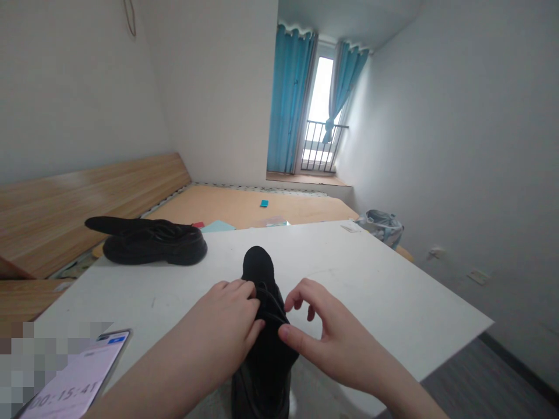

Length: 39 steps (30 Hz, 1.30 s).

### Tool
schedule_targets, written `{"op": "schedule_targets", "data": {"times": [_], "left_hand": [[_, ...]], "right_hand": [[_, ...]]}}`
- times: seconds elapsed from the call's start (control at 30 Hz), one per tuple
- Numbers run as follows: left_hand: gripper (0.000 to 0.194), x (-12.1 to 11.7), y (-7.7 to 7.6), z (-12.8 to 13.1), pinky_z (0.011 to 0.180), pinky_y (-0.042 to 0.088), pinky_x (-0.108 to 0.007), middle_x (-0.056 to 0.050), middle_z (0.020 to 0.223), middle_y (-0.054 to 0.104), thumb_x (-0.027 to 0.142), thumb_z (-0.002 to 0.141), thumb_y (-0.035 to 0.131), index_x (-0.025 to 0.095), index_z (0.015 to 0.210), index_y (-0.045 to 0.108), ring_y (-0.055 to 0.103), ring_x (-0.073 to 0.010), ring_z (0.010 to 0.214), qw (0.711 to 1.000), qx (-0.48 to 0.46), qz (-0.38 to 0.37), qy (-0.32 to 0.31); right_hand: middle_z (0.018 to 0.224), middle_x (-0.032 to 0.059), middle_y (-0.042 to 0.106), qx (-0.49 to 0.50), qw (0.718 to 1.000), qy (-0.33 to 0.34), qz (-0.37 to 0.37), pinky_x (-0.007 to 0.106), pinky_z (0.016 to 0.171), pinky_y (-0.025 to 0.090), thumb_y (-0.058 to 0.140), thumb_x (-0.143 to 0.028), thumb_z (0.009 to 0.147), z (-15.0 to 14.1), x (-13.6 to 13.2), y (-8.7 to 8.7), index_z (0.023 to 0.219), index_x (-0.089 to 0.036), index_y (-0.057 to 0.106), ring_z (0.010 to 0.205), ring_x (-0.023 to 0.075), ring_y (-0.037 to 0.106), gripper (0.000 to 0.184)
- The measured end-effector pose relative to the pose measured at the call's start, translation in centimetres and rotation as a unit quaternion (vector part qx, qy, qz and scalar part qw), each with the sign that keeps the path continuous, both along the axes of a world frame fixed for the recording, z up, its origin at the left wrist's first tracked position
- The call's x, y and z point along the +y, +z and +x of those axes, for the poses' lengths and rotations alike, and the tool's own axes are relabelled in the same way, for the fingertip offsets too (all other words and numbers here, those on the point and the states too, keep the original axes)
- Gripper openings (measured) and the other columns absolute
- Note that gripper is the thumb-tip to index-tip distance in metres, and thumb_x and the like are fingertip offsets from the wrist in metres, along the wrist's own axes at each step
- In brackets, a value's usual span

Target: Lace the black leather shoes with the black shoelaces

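Note:
A black shoe (258,267) lies on the white table (371,279), toe pointing away from me. My left hand (227,320) rests on the shoe's left side with fingers curled over its laces. My right hand (325,326) is at the shoe's right side, thumb pressed against the upper and fingers bent in a pinch by the laces. A second black shoe (151,241) lies on its own at the table's far left corner, apart from both hands.
A phone (78,378) showing a timer lies at the table's near left. Behind the table is a bare wooden bed frame (271,203) with small coloured items. A bag (381,224) sits by the right wall. Blue curtains (288,99) frame a balcony door.

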<state>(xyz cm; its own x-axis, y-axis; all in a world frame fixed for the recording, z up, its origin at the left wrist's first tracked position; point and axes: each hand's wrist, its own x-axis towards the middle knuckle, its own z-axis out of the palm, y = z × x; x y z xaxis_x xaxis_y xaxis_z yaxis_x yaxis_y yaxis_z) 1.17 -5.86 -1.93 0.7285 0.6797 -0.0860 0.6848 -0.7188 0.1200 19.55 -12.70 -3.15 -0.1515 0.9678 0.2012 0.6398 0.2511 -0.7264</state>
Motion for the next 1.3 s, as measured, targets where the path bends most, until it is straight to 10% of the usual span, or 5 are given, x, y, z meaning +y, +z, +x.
{"op": "schedule_targets", "data": {"times": [0.43, 0.63, 1.1, 1.3], "left_hand": [[0.027, -0.1, 0.0, 0.3, 0.095, 0.045, -0.052, -0.013, 0.108, 0.065, 0.027, 0.092, 0.052, 0.017, 0.109, 0.070, 0.058, -0.0324, 0.108, 1.000, 0.010, 0.004, 0.002], [0.024, -0.3, -0.1, 0.2, 0.093, 0.045, -0.052, -0.013, 0.107, 0.066, 0.024, 0.091, 0.050, 0.016, 0.101, 0.071, 0.058, -0.0321, 0.105, 1.000, 0.008, 0.008, 0.001], [0.030, 0.8, 0.9, -0.5, 0.086, 0.048, -0.043, -0.008, 0.100, 0.070, 0.017, 0.091, 0.038, 0.021, 0.105, 0.064, 0.065, -0.0264, 0.096, 0.999, -0.050, 0.002, 0.007], [0.030, 0.6, 0.3, -0.2, 0.093, 0.047, -0.047, -0.010, 0.106, 0.070, 0.021, 0.092, 0.043, 0.020, 0.100, 0.072, 0.064, -0.0290, 0.102, 0.999, -0.033, 0.010, -0.009]], "right_hand": [[0.085, 0.0009, 0.062, -0.025, 0.999, -0.011, 0.033, 0.032, 0.074, 0.044, 0.059, -0.009, 0.082, -0.4, -0.1, -0.3, 0.084, -0.020, 0.058, 0.082, 0.0171, 0.056, 0.011], [0.094, 0.0042, 0.068, -0.005, 0.983, 0.075, 0.168, 0.029, 0.081, 0.048, 0.050, 0.000, 0.084, -0.4, 0.2, -0.3, 0.093, -0.019, 0.063, 0.091, 0.0163, 0.060, 0.025], [0.090, 0.0046, 0.071, -0.066, 0.976, 0.184, 0.092, 0.038, 0.104, 0.037, 0.069, -0.036, 0.084, -0.3, -1.0, 0.7, 0.090, -0.020, 0.069, 0.106, 0.0218, 0.061, 0.017], [0.085, 0.0044, 0.065, 0.026, 0.970, 0.193, 0.147, 0.034, 0.087, 0.047, 0.059, -0.036, 0.091, 0.2, -1.9, 1.1, 0.092, -0.024, 0.068, 0.092, 0.0191, 0.060, 0.016]]}}
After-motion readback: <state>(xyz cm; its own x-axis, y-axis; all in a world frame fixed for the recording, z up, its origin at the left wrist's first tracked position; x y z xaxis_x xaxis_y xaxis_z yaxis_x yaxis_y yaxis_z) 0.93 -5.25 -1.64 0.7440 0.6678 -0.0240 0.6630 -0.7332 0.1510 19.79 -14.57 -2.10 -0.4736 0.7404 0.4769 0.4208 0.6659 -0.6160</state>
